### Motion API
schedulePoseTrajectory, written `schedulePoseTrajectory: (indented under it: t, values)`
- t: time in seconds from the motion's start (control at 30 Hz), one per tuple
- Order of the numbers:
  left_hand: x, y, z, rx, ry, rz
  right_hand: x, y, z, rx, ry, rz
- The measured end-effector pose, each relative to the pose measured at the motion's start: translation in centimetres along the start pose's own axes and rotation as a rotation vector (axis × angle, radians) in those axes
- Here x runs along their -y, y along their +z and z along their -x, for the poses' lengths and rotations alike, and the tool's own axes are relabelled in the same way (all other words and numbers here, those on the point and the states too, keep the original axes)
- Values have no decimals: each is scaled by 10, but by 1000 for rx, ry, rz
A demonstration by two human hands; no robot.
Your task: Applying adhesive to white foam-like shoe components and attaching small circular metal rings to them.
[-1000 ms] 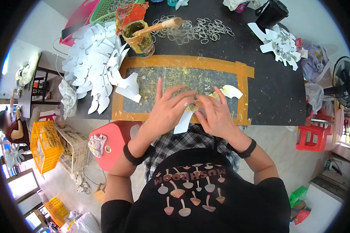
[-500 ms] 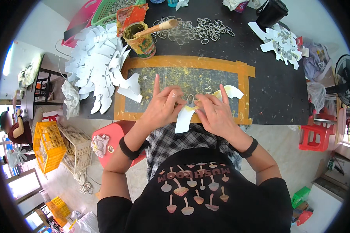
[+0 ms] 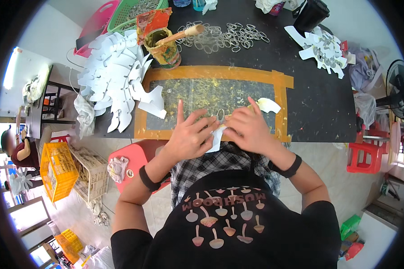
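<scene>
At the near edge of the taped work board, my left hand [image 3: 191, 136] and my right hand [image 3: 250, 131] meet, fingertips pinched on a white cut-out piece [image 3: 217, 140] with yellowish glue. A thin metal ring [image 3: 221, 113] stands up between the fingertips, at the piece's upper end. Both index fingers point outward, off the piece. My fingers hide much of the piece and the ring's lower part. Just beyond my right hand lies another glue-smeared white piece [image 3: 268, 105].
A glue-stained tin [image 3: 169, 58] with a wooden-handled brush [image 3: 184, 34] stands behind the taped board [image 3: 188, 92]. White pieces [image 3: 114, 76] are heaped at left. Metal rings [image 3: 244, 36] lie at the back. More white pieces with rings [image 3: 321, 51] are at far right.
My left hand has rolled over and come nearer me, its fingers now covering more of the white piece. My right hand has also closed in over it. The ring stays upright between them.
</scene>
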State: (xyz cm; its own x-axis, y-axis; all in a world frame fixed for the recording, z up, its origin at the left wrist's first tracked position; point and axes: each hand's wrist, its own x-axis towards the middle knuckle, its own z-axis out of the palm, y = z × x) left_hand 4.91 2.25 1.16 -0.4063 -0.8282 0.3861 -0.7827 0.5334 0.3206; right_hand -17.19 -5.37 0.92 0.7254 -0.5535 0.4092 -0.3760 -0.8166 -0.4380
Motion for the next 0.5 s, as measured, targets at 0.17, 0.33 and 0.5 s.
schedulePoseTrajectory:
  t: [0.17,0.33,0.5]
  values:
    - [-8,3,3,-31,-48,-6,5,-5,-22,-251,237,-194]
    - [-16,1,-3,-129,-120,29,10,1,-17,-87,92,-131]
    - [-17,-4,-15,-305,-327,336,22,-14,-18,23,186,-392]
